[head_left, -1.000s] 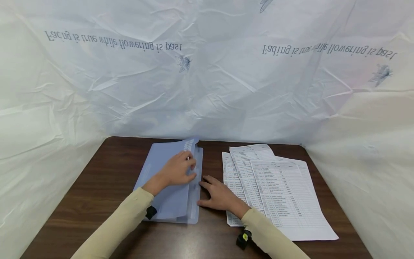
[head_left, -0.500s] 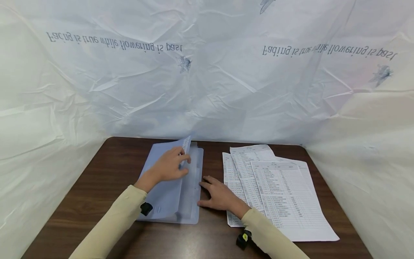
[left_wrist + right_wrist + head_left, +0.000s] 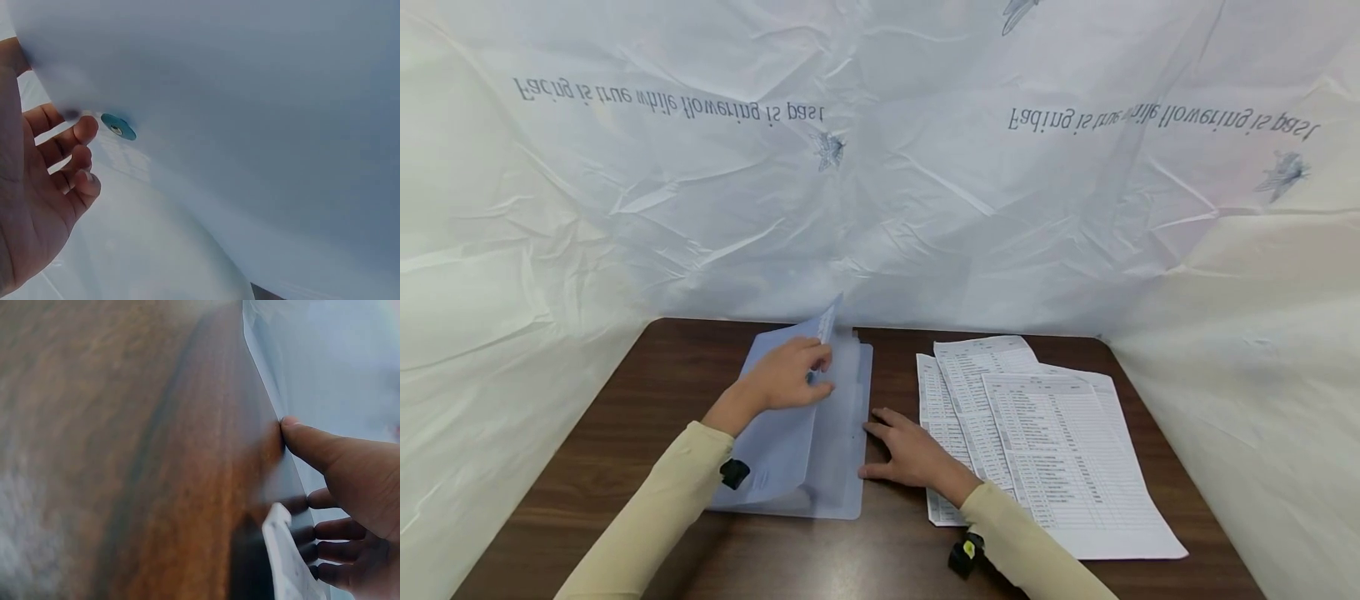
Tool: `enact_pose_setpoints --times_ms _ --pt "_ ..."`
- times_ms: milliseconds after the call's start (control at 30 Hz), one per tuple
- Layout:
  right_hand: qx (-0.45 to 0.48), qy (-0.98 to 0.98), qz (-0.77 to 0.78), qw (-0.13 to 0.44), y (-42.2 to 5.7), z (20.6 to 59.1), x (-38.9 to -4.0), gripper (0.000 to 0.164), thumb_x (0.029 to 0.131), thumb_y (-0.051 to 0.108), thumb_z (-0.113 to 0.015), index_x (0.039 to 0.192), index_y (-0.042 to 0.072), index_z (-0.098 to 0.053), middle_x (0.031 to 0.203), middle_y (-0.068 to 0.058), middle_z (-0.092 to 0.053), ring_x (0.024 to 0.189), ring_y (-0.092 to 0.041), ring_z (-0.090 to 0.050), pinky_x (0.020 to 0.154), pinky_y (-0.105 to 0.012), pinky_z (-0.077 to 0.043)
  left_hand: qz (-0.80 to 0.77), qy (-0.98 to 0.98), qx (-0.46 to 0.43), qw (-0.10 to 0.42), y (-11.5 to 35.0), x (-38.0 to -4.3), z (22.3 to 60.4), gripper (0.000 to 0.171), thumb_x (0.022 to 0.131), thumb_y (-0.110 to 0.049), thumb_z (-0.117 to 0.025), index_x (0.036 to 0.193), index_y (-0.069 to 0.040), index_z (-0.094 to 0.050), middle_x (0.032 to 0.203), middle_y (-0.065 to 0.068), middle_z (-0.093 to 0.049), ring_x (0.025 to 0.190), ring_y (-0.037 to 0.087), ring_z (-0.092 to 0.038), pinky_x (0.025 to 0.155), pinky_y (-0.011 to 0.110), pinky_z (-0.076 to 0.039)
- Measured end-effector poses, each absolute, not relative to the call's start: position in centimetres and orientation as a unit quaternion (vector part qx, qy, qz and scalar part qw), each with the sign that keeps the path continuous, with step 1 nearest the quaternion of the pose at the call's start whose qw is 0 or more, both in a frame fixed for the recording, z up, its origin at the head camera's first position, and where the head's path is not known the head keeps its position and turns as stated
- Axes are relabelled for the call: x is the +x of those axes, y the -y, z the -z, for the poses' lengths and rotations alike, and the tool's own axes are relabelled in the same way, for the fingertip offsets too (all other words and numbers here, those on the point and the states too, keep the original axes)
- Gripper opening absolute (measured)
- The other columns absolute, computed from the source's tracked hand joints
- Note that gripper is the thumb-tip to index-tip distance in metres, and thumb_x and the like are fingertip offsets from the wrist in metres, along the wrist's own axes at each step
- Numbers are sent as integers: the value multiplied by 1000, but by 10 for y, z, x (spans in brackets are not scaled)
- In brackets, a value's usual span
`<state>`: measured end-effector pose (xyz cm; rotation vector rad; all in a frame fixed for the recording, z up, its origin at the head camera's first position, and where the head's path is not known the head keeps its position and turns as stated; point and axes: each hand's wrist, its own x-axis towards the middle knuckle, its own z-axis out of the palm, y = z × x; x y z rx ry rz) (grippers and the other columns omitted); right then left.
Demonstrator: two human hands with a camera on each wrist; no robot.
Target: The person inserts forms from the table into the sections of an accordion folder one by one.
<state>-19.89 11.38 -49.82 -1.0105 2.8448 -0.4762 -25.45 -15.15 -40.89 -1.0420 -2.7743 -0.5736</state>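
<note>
A translucent blue plastic folder (image 3: 838, 475) lies on the dark wooden table, left of centre. Its front cover (image 3: 771, 454) is partly raised, with the far right corner standing highest. My left hand (image 3: 784, 373) holds this cover near its right edge, fingers curled. Close up in the left wrist view, a teal snap button (image 3: 119, 126) sits on the cover beside the fingertips. My right hand (image 3: 908, 450) rests with spread fingers along the folder's right edge. From the right wrist, the right thumb (image 3: 312, 440) reaches down to the table surface.
Several printed sheets (image 3: 1045, 442) lie overlapped on the right of the table (image 3: 587, 467), some near or under the right forearm. A white wrinkled sheet with printed lettering (image 3: 910, 250) hangs behind the table and at both sides.
My left hand has moved left and slightly away from me, lifting the folder's cover and turning it leftward, so more of the inside shows. The right hand has stayed in place.
</note>
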Motion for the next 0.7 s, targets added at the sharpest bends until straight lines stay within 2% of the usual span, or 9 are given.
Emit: enact_pose_setpoints --times_ms 267,367,467,700 --pt "-322 -933 156 52 -113 500 -200 78 87 60 -72 145 10 -58 155 -16 -45 143 -32 -44 110 -45 -44 241 903 -353 54 165 -256 405 21 90 -25 -71 92 -9 -58 86 1 -54 79 20 -49 73 38 -41" --pt "-319 -934 155 51 -113 501 -200 78 87 60 -73 144 10 -58 155 -15 -45 143 -32 -45 110 -45 -44 264 899 -345 56 172 -256 406 20 90 -26 -72 94 -13 -57 87 -1 -54 79 22 -50 73 37 -42" --pt "-319 -934 155 51 -113 502 -201 78 87 60 -73 144 10 -59 155 -15 -45 143 -32 -44 110 -46 -44 278 896 -340 69 179 -256 409 21 91 -30 -73 95 -18 -56 87 -2 -55 75 18 -50 70 35 -43" --pt "-320 -933 158 54 -113 500 -200 77 87 59 -73 145 10 -58 156 -16 -45 144 -33 -43 110 -47 -43 314 881 -341 99 188 -255 412 28 91 -29 -76 100 -7 -61 91 8 -62 76 14 -52 70 36 -47"
